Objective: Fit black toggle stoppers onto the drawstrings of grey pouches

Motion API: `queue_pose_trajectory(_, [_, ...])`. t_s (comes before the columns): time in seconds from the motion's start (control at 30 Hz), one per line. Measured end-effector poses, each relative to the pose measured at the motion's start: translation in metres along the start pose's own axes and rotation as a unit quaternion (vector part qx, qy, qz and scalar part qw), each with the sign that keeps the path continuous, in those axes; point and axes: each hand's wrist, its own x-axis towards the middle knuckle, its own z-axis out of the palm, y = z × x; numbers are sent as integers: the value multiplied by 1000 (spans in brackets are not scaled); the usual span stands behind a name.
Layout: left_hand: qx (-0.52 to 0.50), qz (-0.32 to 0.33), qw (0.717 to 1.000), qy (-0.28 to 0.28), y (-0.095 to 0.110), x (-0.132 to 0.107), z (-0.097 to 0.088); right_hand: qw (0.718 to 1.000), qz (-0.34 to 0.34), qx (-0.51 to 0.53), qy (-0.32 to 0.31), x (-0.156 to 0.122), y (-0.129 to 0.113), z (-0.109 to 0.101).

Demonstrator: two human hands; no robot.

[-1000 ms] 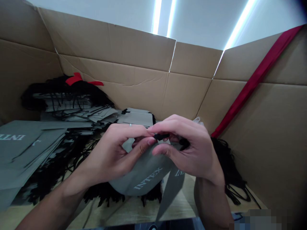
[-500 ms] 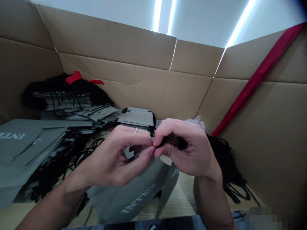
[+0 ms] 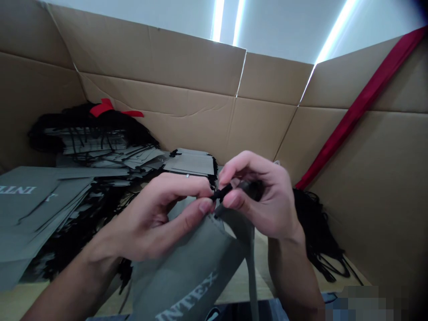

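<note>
Pinching black cord above bag lettered INTEX, left hand beside right hand of unclear grip.

Left hand has room above; gray piles block leftward, cardboard ahead.

The bag is grey with white lettering, the cord black; the cardboard is tan, the long strip deep red, the table pale beige.
</note>
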Motion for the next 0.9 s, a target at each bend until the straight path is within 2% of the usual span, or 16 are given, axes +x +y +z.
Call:
queue_pose_trajectory(0.1, [-48,-54,997,-26,-2,3,-3,996,24,-43,76,-4,-5,-13])
queue_pose_trajectory(0.17, [-55,-68,996,-7,-2,5,-1,994,43,-45,90,-5,-5,-21])
queue_pose_trajectory(0.27, [-29,-46,998,21,-3,6,4,993,81,-69,58,-7,-7,-27])
queue_pose_trajectory(0.4, [10,-21,999,38,-5,7,6,980,106,-168,-3,-9,-14,-30])
queue_pose_trajectory(0.53, [21,-18,999,31,-3,7,4,973,56,-215,-53,-11,-17,-31])
queue_pose_trajectory(0.63, [28,-16,999,39,-2,6,3,983,6,-174,-49,-12,-13,-33])
queue_pose_trajectory(0.7, [39,-11,998,49,-3,5,4,986,1,-161,-34,-12,-11,-34])
queue_pose_trajectory(0.8, [56,-8,996,69,-4,5,7,977,14,-211,-31,-12,-9,-33])
queue_pose_trajectory(0.9, [57,-10,994,87,-6,6,11,965,14,-255,-60,-12,-8,-29])
